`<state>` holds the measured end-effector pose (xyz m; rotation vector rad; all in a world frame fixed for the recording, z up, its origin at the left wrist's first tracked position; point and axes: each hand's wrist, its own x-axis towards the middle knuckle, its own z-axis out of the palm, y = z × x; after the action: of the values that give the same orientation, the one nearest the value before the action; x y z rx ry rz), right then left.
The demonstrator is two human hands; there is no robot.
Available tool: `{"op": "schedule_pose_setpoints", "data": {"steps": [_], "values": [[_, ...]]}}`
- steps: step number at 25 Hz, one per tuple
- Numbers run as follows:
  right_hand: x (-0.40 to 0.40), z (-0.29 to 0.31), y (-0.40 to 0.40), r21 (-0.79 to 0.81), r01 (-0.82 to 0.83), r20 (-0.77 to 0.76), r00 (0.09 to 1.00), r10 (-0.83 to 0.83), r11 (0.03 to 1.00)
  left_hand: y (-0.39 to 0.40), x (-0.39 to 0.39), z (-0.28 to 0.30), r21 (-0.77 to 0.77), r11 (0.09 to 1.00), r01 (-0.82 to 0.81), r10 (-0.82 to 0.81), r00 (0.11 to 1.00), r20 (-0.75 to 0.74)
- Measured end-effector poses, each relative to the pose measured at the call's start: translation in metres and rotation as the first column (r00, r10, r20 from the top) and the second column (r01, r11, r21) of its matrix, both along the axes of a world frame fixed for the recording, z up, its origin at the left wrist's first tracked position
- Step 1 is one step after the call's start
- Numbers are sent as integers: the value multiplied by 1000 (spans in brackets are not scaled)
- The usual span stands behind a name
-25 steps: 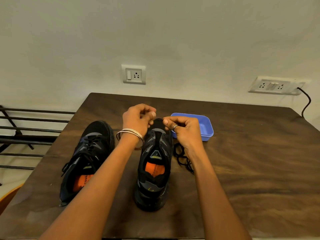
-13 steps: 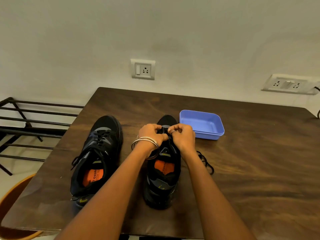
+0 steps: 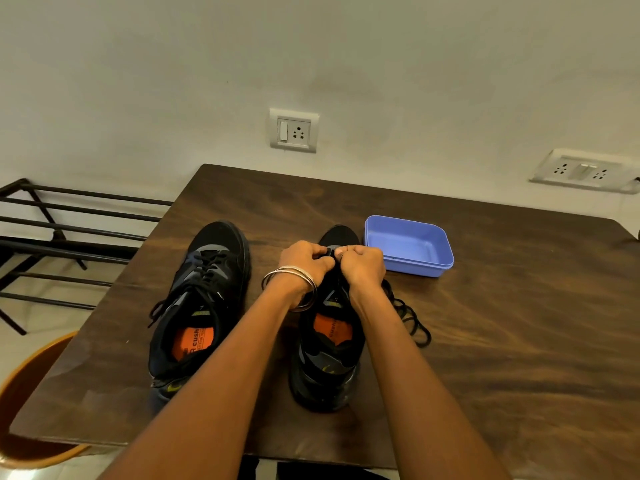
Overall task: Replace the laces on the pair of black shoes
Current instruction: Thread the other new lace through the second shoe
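Black laced shoe [image 3: 204, 299] stands near the left edge of the dark wooden table [image 3: 502, 341], toe toward the wall, apparently awaiting its turn. Beside it, the left hand [image 3: 304, 261] and right hand [image 3: 362, 265], fingers curled, pinch black lace at the front eyelets of the unlaced black shoe [image 3: 329, 341], presumably threading. Loose black lace [image 3: 408, 317] trails right; an empty blue plastic tray [image 3: 408, 245] sits behind.
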<state>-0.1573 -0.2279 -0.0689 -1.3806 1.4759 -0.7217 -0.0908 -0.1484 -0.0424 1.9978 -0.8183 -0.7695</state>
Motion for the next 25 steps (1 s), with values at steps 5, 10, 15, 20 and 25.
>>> {"op": "schedule_pose_setpoints", "data": {"steps": [5, 10, 15, 20, 25], "values": [[1, 0, 0, 29, -52, -57, 997, 53, 998, 1, 5, -4, -24, 1000, -10, 9, 999, -51], [2, -1, 2, -15, -90, -168, 982, 86, 996, 1, 9, -4, 24, 998, 64, -64, 998, 11], [5, -5, -1, 1, -124, -205, 971, 122, 992, -4, 18, -11, 44, 997, 64, -68, 993, 99], [4, -7, -12, 50, -216, -270, 937, 221, 975, -9, 20, -18, -12, 1000, 3, -1, 986, 164], [12, -13, -15, 90, -195, -301, 929, 213, 977, -13, 24, -26, -58, 996, -63, 69, 992, 109]]}}
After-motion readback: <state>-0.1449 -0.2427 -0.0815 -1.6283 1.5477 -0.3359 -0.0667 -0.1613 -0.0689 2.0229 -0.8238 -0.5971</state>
